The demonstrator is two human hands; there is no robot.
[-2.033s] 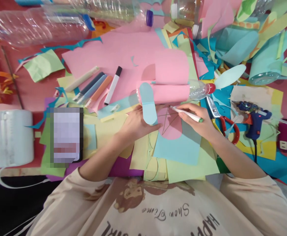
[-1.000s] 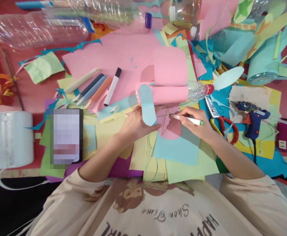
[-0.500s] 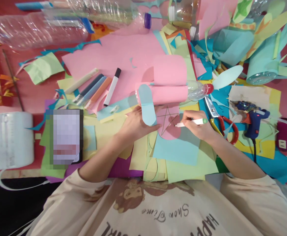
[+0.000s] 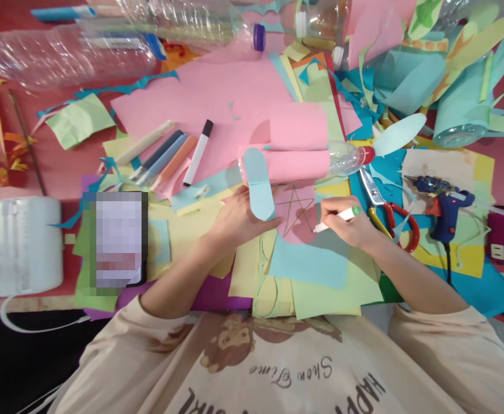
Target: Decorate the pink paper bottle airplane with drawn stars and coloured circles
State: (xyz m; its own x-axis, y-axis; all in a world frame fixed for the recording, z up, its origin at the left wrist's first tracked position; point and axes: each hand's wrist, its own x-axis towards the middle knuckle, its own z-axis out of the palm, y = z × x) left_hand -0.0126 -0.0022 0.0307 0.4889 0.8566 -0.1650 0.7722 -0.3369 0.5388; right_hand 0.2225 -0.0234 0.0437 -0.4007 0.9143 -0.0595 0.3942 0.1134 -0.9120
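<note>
My right hand (image 4: 342, 221) is closed around a white marker (image 4: 336, 219) with a green end. Its tip is at the lower right of a pink paper wing (image 4: 297, 230), which bears a dark five-pointed star outline (image 4: 294, 210). My left hand (image 4: 243, 215) lies with its fingers spread at the wing's left edge, partly under a light blue paper strip (image 4: 260, 198). Above both hands lies a clear bottle (image 4: 342, 159) wrapped in pink paper, its red cap pointing right, with a pale blue oval (image 4: 401, 135) beside the cap.
Red-handled scissors (image 4: 401, 224) and a blue glue gun (image 4: 450, 215) lie to the right. Several markers (image 4: 170, 155) rest at the upper left, near a phone (image 4: 120, 236) and a white case (image 4: 27, 244). Plastic bottles (image 4: 62, 54) line the back; paper scraps surround them.
The marker in my right hand has moved slightly right and down, its tip now near the wing's right edge. A line of the star shows more fully at its lower right. My left hand has stayed put.
</note>
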